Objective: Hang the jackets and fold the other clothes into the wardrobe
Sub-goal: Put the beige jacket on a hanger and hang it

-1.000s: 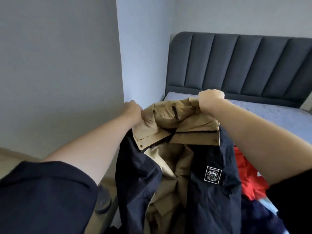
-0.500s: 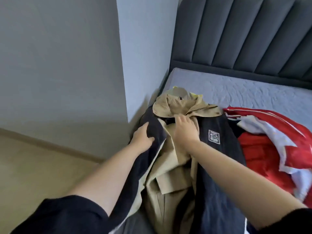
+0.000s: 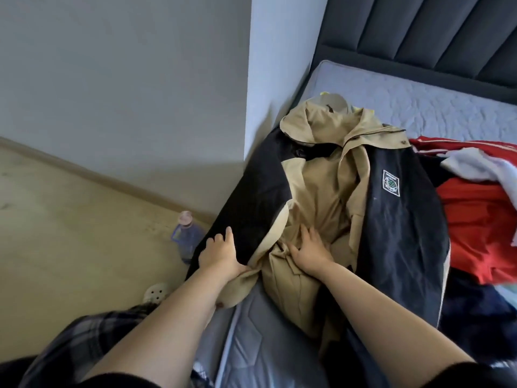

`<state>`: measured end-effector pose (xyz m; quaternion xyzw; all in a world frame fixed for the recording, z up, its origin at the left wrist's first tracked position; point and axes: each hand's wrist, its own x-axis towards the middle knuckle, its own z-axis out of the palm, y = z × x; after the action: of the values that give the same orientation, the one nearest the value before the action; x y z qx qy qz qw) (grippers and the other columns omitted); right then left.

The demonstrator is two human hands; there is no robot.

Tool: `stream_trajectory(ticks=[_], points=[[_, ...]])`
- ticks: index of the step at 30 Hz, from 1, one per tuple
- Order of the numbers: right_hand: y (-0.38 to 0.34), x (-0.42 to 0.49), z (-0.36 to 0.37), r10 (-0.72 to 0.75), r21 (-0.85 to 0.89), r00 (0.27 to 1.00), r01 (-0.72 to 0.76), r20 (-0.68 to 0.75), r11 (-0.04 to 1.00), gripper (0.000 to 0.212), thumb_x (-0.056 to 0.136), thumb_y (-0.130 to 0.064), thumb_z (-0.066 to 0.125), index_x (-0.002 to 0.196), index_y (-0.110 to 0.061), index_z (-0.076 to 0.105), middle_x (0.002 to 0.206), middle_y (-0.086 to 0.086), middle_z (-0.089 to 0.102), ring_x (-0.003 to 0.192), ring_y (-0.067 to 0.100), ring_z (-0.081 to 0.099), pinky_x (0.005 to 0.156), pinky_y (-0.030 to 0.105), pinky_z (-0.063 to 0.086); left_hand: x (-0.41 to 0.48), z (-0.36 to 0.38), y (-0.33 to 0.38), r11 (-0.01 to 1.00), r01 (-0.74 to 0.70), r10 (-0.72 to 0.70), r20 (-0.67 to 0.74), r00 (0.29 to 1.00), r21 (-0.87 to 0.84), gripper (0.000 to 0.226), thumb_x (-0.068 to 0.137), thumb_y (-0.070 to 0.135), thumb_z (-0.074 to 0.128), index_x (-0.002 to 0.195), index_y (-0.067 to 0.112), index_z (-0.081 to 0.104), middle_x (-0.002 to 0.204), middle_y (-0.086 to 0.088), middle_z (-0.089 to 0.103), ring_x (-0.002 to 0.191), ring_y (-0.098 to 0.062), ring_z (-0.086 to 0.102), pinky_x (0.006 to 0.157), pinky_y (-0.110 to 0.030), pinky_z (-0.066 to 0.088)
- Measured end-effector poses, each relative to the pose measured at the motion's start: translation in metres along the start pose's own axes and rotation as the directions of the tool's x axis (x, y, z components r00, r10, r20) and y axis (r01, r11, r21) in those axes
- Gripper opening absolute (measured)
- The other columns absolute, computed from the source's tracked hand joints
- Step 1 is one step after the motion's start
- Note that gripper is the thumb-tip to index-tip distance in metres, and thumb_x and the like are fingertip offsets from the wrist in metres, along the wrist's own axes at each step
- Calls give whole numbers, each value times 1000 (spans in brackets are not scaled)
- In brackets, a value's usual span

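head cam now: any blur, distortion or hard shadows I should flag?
Head view: strong wide-angle bending, the wall corner and headboard lean and curve. Soft daylight, no glare; a diffuse shadow falls on the wall beside the jacket. Left hand and right hand are fairly sharp; the patch print is unreadable.

The jacket covers the left edge of the mattress, and its lower hem is hidden behind the right forearm. Right of the jacket, the red garment is cut off by the frame edge, as is the headboard above it. Left of the jacket, its dark sleeve hides part of the bottle, whose label is too small to read. The jacket's chest patch is too blurred to read.
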<state>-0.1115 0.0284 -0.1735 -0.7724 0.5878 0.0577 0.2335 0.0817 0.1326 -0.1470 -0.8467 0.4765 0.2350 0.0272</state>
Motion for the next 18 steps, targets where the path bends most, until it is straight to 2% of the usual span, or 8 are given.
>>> stream_trajectory(ticks=[3, 5, 8, 10, 12, 14, 16, 18], points=[[-3, 2, 1, 5, -2, 1000, -5, 31, 1000, 76, 95, -54, 35, 153, -17, 4, 161, 9, -5, 148, 22, -4, 118, 41, 8, -3, -12, -10, 991, 59, -63, 35, 997, 124, 43, 87, 30, 64, 123, 10, 54, 109, -4, 56, 104, -25, 56, 71, -32, 46], [-5, 2, 1, 13, -26, 1000, -12, 28, 1000, 75, 95, -53, 35, 153, -18, 5, 161, 9, -5, 148, 22, -4, 119, 44, 9, -3, -12, -17, 982, 124, -132, 45, 990, 143, 26, 92, 10, 54, 118, 8, 59, 115, -6, 59, 110, -25, 57, 84, -31, 46], [-5, 0, 2, 22, -70, 1000, -21, 17, 997, 73, 95, -54, 33, 153, -20, 6, 161, 8, -4, 148, 21, -2, 118, 49, 11, -3, -14, -24, 992, 129, -129, -55, 990, -5, 26, 94, 23, 53, 115, 9, 60, 112, -9, 62, 107, -29, 59, 77, -34, 45], [-5, -1, 2, 25, -84, 999, -23, 20, 996, 72, 95, -54, 32, 153, -21, 6, 161, 7, -4, 148, 21, -2, 118, 49, 11, -2, -17, -30, 983, 129, -136, -47, 990, -132, 58, 88, 56, 52, 130, 16, 49, 127, -10, 53, 118, -32, 52, 81, -38, 45], [-6, -1, 2, 28, -98, 999, -26, 21, 995, 72, 95, -54, 32, 153, -21, 6, 161, 7, -4, 148, 21, -2, 118, 49, 11, 0, -15, -39, 972, 140, -121, 107, 987, -188, 101, 73, 75, 57, 151, 26, 16, 155, -10, 19, 140, -35, 26, 101, -47, 39], [-7, -1, 3, 33, -118, 999, -30, 21, 993, 73, 95, -54, 32, 153, -20, 5, 161, 8, -4, 148, 21, -2, 118, 49, 10, -3, -14, -47, 968, 169, -111, 285, 952, -187, 124, 68, 68, 69, 151, 26, -12, 159, -13, 5, 143, -36, 19, 111, -49, 32], [-8, -2, 3, 39, -142, 999, -36, 20, 989, 73, 95, -54, 31, 153, -20, 5, 161, 8, -4, 148, 22, -2, 118, 50, 10, -9, -12, -53, 958, 230, -160, 340, 927, -174, 119, 74, 46, 77, 152, 14, -7, 156, -17, 20, 138, -35, 32, 109, -43, 36], [-9, -2, 5, 44, -163, 999, -41, 16, 986, 73, 95, -54, 32, 153, -20, 4, 161, 9, -4, 148, 23, -1, 117, 51, 11, -12, -14, -55, 931, 251, -205, 190, 960, -264, 72, 83, 22, 72, 141, 7, 33, 139, -16, 46, 123, -32, 51, 95, -35, 45]])
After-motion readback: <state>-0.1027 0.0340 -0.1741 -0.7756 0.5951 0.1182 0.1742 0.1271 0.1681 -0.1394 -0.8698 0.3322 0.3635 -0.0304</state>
